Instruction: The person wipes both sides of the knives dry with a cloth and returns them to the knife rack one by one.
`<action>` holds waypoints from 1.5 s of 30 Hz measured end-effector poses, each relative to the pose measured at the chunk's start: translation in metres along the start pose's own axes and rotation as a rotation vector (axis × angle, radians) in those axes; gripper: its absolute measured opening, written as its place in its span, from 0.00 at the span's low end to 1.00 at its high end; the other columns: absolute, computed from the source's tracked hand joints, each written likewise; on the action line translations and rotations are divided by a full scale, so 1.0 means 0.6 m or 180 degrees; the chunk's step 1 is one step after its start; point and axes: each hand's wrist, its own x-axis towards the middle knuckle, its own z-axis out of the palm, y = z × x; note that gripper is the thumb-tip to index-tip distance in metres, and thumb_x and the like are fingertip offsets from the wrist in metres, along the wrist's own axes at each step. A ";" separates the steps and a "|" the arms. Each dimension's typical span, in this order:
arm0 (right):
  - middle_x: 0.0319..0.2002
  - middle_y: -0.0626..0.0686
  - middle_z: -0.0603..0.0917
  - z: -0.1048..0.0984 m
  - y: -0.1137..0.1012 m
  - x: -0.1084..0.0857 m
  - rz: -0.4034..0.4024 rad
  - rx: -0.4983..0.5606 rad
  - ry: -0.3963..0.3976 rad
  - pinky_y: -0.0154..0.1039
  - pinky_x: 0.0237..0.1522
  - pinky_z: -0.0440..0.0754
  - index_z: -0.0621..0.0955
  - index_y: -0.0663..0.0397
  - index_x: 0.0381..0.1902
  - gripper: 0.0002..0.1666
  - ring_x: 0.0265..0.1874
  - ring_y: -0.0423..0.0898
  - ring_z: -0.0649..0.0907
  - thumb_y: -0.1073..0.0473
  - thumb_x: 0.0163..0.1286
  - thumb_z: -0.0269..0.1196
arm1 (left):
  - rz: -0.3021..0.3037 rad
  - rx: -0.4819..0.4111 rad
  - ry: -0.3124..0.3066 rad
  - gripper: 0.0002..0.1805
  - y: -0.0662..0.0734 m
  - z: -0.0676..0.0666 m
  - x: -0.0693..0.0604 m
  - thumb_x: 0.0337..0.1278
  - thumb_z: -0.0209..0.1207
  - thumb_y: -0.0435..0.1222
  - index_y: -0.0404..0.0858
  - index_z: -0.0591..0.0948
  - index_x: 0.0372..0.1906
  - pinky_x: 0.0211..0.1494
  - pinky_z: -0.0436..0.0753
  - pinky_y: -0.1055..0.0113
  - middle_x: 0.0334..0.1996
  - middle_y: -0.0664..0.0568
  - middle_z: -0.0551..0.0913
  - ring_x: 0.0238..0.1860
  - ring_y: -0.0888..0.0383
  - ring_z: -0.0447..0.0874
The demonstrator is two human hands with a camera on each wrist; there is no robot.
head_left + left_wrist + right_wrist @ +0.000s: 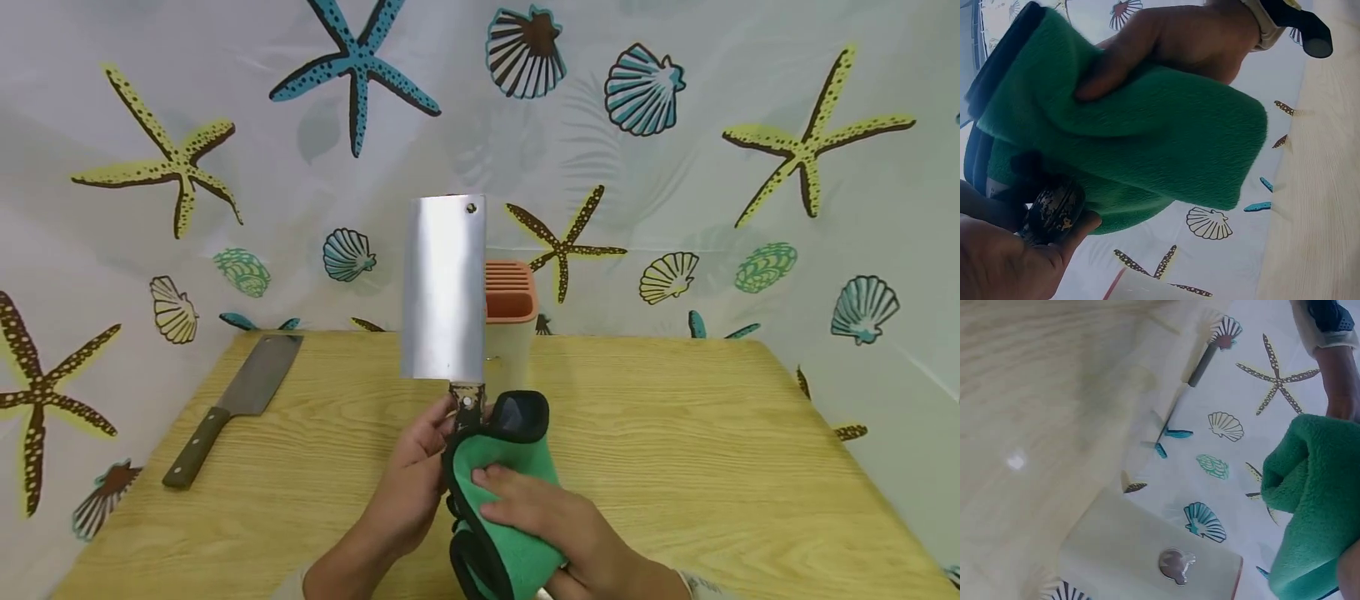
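A cleaver (446, 287) stands upright in the middle of the head view, its wide shiny blade pointing up. My left hand (408, 475) grips its dark, worn handle (468, 402); the handle's butt end also shows in the left wrist view. A green cloth (510, 475) with black edging is in my right hand (562, 517), whose thumb and fingers pinch it from both sides. The cloth is folded over and lies against the lower handle, hiding part of it. In the right wrist view, the bunched cloth (1316, 487) covers most of the hand.
Behind the raised blade stands a cream knife block (510, 333) with a slotted orange top (512, 287). A second cleaver (258, 375) with a dark green handle lies at the left of the wooden table (675, 433). Sheets (675, 192) printed with starfish and shells surround the table.
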 end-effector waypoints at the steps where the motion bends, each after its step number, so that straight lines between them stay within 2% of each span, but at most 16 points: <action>1: 0.73 0.63 0.68 0.000 -0.002 -0.003 -0.0045 0.0004 -0.0028 0.39 0.75 0.68 0.72 0.72 0.64 0.26 0.75 0.52 0.68 0.56 0.81 0.47 | -0.0001 -0.0011 -0.0050 0.27 0.001 0.001 0.000 0.77 0.48 0.35 0.23 0.58 0.70 0.53 0.84 0.76 0.61 0.39 0.77 0.53 0.67 0.83; 5: 0.69 0.66 0.73 -0.003 -0.007 -0.008 -0.0238 -0.0284 -0.0089 0.40 0.71 0.74 0.75 0.72 0.61 0.34 0.70 0.55 0.74 0.46 0.83 0.41 | -0.0032 -0.0105 -0.0236 0.29 0.002 0.007 -0.001 0.77 0.49 0.38 0.25 0.58 0.72 0.60 0.81 0.74 0.66 0.34 0.73 0.60 0.66 0.81; 7: 0.66 0.66 0.76 -0.005 -0.006 -0.005 -0.0303 -0.0591 -0.0006 0.41 0.72 0.74 0.77 0.71 0.57 0.28 0.69 0.55 0.75 0.51 0.83 0.44 | -0.0028 -0.0127 -0.0299 0.29 -0.001 0.009 -0.002 0.78 0.48 0.37 0.25 0.56 0.72 0.62 0.80 0.75 0.66 0.37 0.74 0.62 0.66 0.80; 9: 0.65 0.66 0.78 -0.007 -0.001 0.001 -0.0283 -0.0926 0.0162 0.41 0.73 0.71 0.79 0.71 0.54 0.21 0.69 0.54 0.75 0.58 0.81 0.48 | -0.0051 -0.0090 -0.0292 0.27 -0.005 0.011 -0.004 0.77 0.47 0.36 0.23 0.58 0.71 0.58 0.82 0.75 0.62 0.46 0.76 0.57 0.67 0.80; 13: 0.66 0.62 0.78 -0.018 0.007 0.013 0.0175 -0.1235 0.0481 0.38 0.75 0.68 0.79 0.70 0.53 0.16 0.72 0.49 0.73 0.66 0.77 0.50 | -0.0177 -0.0070 -0.0370 0.25 -0.018 0.014 -0.011 0.76 0.47 0.34 0.21 0.63 0.67 0.47 0.82 0.75 0.51 0.60 0.79 0.47 0.68 0.80; 15: 0.67 0.60 0.77 -0.027 0.010 0.017 0.0473 -0.1181 0.0535 0.36 0.74 0.68 0.79 0.70 0.56 0.17 0.72 0.47 0.73 0.68 0.75 0.51 | -0.0215 -0.0085 -0.0439 0.25 -0.024 0.016 -0.013 0.75 0.48 0.34 0.21 0.64 0.67 0.42 0.82 0.76 0.49 0.61 0.80 0.43 0.68 0.81; 17: 0.67 0.59 0.77 -0.036 0.013 0.020 0.0650 -0.1088 0.0507 0.35 0.74 0.68 0.78 0.68 0.57 0.21 0.72 0.46 0.73 0.72 0.68 0.51 | -0.0226 -0.0088 -0.0449 0.27 -0.027 0.017 -0.014 0.74 0.51 0.34 0.22 0.64 0.69 0.42 0.83 0.76 0.51 0.60 0.81 0.46 0.67 0.83; 21: 0.67 0.58 0.78 -0.043 0.011 0.022 0.0574 -0.1001 0.0366 0.36 0.75 0.68 0.80 0.66 0.54 0.32 0.71 0.50 0.74 0.76 0.48 0.52 | -0.0136 0.0162 -0.0290 0.27 -0.024 0.015 -0.015 0.70 0.54 0.31 0.24 0.66 0.70 0.43 0.86 0.74 0.57 0.47 0.80 0.50 0.65 0.84; 26: 0.61 0.57 0.83 -0.042 -0.005 0.033 0.0259 -0.1409 0.0238 0.35 0.73 0.70 0.83 0.62 0.52 0.32 0.64 0.55 0.79 0.70 0.46 0.50 | 0.0223 0.0573 -0.0122 0.21 -0.022 0.016 -0.011 0.62 0.55 0.24 0.21 0.74 0.60 0.47 0.85 0.73 0.52 0.26 0.78 0.50 0.63 0.82; 29: 0.58 0.57 0.85 -0.041 -0.009 0.051 0.0299 -0.1725 0.0206 0.38 0.70 0.75 0.83 0.61 0.53 0.33 0.59 0.56 0.82 0.69 0.47 0.48 | 0.0448 0.0773 -0.0136 0.15 -0.029 0.017 -0.010 0.62 0.56 0.24 0.21 0.77 0.53 0.52 0.84 0.72 0.48 0.26 0.80 0.49 0.65 0.82; 33: 0.57 0.54 0.85 -0.041 -0.008 0.075 0.0548 -0.2075 0.0082 0.51 0.57 0.84 0.82 0.56 0.57 0.41 0.57 0.54 0.84 0.69 0.41 0.45 | 0.0565 0.1165 -0.0202 0.15 -0.039 0.020 -0.014 0.68 0.56 0.28 0.26 0.76 0.56 0.58 0.82 0.70 0.50 0.32 0.82 0.51 0.70 0.80; 35: 0.56 0.52 0.86 -0.041 -0.004 0.087 0.0583 -0.2195 0.0041 0.54 0.53 0.86 0.82 0.54 0.57 0.41 0.56 0.52 0.85 0.71 0.42 0.44 | 0.0499 0.1282 -0.0173 0.19 -0.040 0.023 -0.016 0.68 0.57 0.30 0.29 0.73 0.60 0.61 0.80 0.71 0.53 0.35 0.81 0.52 0.71 0.79; 36: 0.56 0.52 0.86 -0.041 -0.001 0.094 0.0567 -0.2249 0.0042 0.55 0.50 0.86 0.82 0.54 0.57 0.39 0.55 0.52 0.85 0.71 0.46 0.44 | 0.0481 0.1267 -0.0162 0.19 -0.040 0.024 -0.016 0.67 0.57 0.28 0.29 0.73 0.60 0.59 0.81 0.70 0.51 0.35 0.81 0.50 0.71 0.79; 40: 0.53 0.53 0.87 -0.044 0.017 0.117 0.0634 -0.2438 0.0058 0.52 0.52 0.86 0.82 0.54 0.56 0.33 0.54 0.53 0.85 0.71 0.50 0.51 | 0.0223 0.1075 -0.0154 0.18 -0.041 0.031 -0.016 0.67 0.58 0.30 0.32 0.74 0.60 0.45 0.85 0.71 0.47 0.34 0.81 0.40 0.70 0.80; 43: 0.52 0.53 0.87 -0.056 0.040 0.131 0.0850 -0.2611 0.0011 0.53 0.53 0.87 0.81 0.53 0.57 0.36 0.54 0.54 0.85 0.72 0.45 0.55 | 0.0033 0.0942 -0.0237 0.17 -0.044 0.033 -0.021 0.70 0.58 0.34 0.32 0.76 0.59 0.37 0.85 0.73 0.47 0.31 0.80 0.37 0.71 0.81; 45: 0.52 0.54 0.87 -0.069 0.062 0.138 0.0972 -0.2696 0.0009 0.55 0.52 0.87 0.81 0.53 0.57 0.38 0.55 0.55 0.85 0.74 0.44 0.56 | -0.0095 0.0922 -0.0291 0.16 -0.048 0.035 -0.025 0.71 0.58 0.37 0.31 0.77 0.56 0.37 0.85 0.74 0.46 0.32 0.79 0.38 0.71 0.80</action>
